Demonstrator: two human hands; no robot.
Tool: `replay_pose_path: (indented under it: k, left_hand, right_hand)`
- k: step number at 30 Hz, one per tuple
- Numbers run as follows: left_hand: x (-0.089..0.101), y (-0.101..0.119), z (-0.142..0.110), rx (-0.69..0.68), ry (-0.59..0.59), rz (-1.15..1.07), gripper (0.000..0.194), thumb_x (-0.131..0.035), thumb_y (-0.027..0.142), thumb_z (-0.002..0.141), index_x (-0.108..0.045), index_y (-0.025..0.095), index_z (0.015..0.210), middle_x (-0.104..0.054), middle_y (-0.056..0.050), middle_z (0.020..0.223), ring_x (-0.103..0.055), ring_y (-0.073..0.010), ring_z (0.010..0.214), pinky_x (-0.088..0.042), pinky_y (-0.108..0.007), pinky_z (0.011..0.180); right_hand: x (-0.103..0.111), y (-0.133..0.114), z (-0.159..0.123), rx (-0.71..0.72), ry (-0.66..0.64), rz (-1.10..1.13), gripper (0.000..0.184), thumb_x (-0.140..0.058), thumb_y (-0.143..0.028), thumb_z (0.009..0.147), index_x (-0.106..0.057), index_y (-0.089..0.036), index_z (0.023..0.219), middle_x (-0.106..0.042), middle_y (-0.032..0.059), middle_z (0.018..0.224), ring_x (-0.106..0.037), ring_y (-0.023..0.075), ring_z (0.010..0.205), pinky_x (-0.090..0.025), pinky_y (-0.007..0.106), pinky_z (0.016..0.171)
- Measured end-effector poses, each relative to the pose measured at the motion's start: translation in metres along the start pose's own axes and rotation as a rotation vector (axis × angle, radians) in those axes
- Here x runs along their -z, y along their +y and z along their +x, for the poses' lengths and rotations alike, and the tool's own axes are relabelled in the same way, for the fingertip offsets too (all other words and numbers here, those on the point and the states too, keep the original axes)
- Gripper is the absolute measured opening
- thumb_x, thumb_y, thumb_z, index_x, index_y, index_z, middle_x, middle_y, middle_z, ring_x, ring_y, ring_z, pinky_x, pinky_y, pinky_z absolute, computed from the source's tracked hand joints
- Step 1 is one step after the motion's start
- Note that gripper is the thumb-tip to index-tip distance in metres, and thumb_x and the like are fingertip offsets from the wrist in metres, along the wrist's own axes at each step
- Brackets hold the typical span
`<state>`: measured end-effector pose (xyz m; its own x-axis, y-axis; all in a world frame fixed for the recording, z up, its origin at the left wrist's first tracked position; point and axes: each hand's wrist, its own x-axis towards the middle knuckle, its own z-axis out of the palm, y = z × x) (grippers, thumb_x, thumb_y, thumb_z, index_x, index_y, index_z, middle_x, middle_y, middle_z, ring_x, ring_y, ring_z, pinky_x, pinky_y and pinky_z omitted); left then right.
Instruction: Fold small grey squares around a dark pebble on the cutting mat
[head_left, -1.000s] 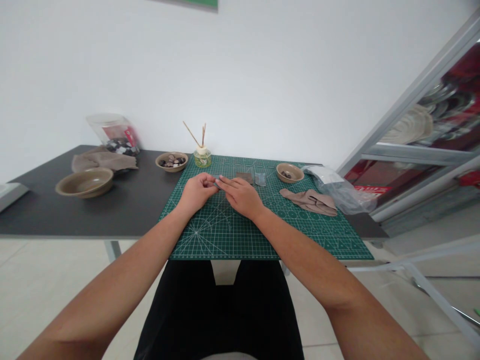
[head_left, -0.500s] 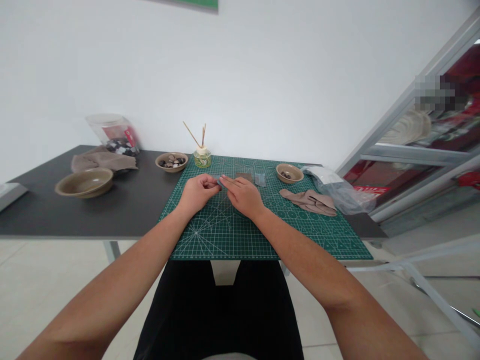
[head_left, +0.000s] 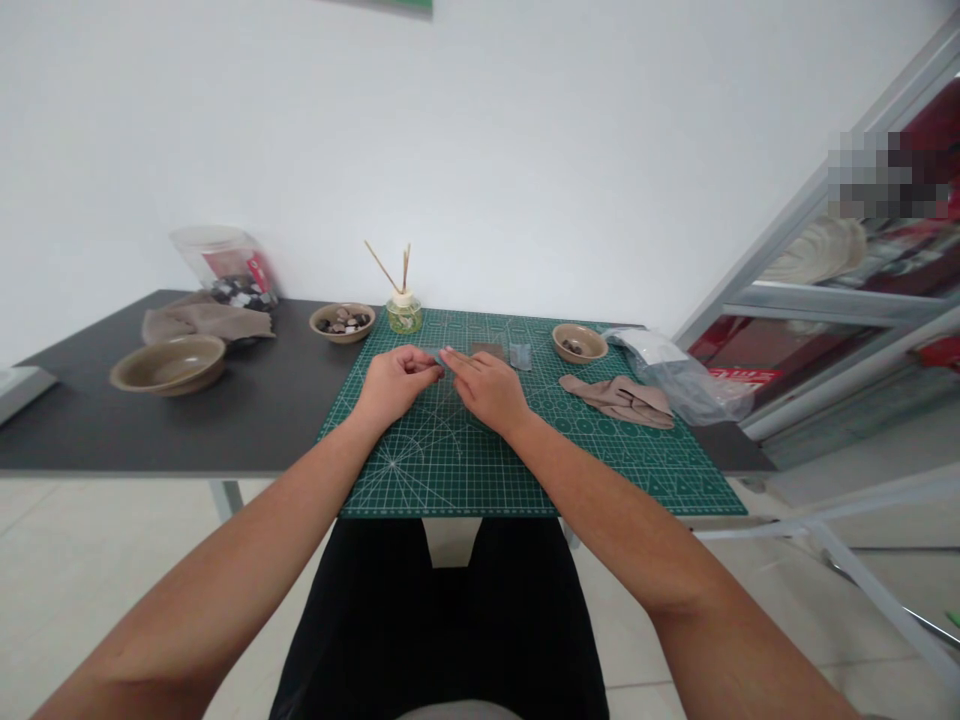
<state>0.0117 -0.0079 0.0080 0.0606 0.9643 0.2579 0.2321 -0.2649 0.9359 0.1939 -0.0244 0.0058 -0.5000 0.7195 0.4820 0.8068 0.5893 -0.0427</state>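
Observation:
My left hand [head_left: 397, 382] and my right hand [head_left: 486, 387] meet just above the green cutting mat [head_left: 517, 470]. Pinched between their fingertips is a small blue-grey piece [head_left: 436, 356], mostly covered by the fingers. My left thumb and fingers are closed around it, while the right index finger lies along its edge and the right thumb is underneath. Whether a second small object is inside the fingers is hidden. Beyond the right hand, a flat brown square [head_left: 489, 350] and a blue-grey sheet [head_left: 520, 356] lie on the mat.
A small bowl [head_left: 580, 343], a crumpled brown cloth [head_left: 626, 402] and a plastic bag [head_left: 686, 380] are to the right. Leftward stand a reed diffuser [head_left: 405, 312], a bowl of stones [head_left: 343, 323], a larger bowl [head_left: 169, 367], another cloth [head_left: 206, 318] and a clear jar [head_left: 232, 265].
Both hands stay in nearly the same place and keep their pinch. Only small shifts of the fingers and a slight camera movement show.

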Motion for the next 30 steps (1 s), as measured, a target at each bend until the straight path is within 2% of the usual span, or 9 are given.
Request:
replay_pose_path:
  k: [8,14,20,30]
  left_hand:
    - [0.0021,-0.0006,0.0018,-0.029,0.009,0.133,0.011,-0.071,0.026,0.066,-0.065,0.017,0.070,-0.070,0.000,0.065,-0.060,-0.0124,0.059,-0.045,-0.023,0.056]
    - [0.0018,-0.0037,0.0018,-0.023,-0.025,0.032,0.019,-0.074,0.032,0.065,-0.065,0.017,0.074,-0.072,-0.002,0.072,-0.064,-0.0149,0.065,-0.048,-0.026,0.062]
    - [0.0009,-0.0021,0.0023,0.004,-0.007,-0.048,0.024,-0.077,0.033,0.062,-0.063,0.018,0.074,-0.072,-0.002,0.072,-0.064,-0.0145,0.065,-0.048,-0.027,0.063]
    - [0.0004,0.0034,0.0009,-0.044,-0.032,0.083,0.016,-0.070,0.028,0.065,-0.058,0.019,0.069,-0.063,0.002,0.063,-0.054,-0.0112,0.058,-0.041,-0.024,0.057]
  right_hand:
    - [0.0027,-0.0057,0.0011,0.033,-0.054,-0.012,0.048,-0.037,-0.021,0.100,-0.046,-0.023,0.147,-0.050,0.0014,0.149,-0.058,0.0205,0.104,-0.048,0.036,0.095]
    - [0.0029,-0.0015,0.0008,-0.022,-0.042,-0.009,0.049,-0.038,-0.019,0.099,-0.046,-0.022,0.147,-0.053,0.0025,0.146,-0.059,0.0210,0.107,-0.047,0.037,0.096]
    - [0.0010,0.0015,0.0006,-0.051,-0.058,0.000,0.050,-0.039,-0.021,0.098,-0.045,-0.019,0.147,-0.054,0.0036,0.145,-0.061,0.0209,0.105,-0.047,0.035,0.095]
    - [0.0019,-0.0050,0.0003,0.009,-0.036,0.004,0.049,-0.035,-0.020,0.100,-0.044,-0.019,0.148,-0.053,0.0026,0.146,-0.060,0.0202,0.103,-0.047,0.035,0.094]
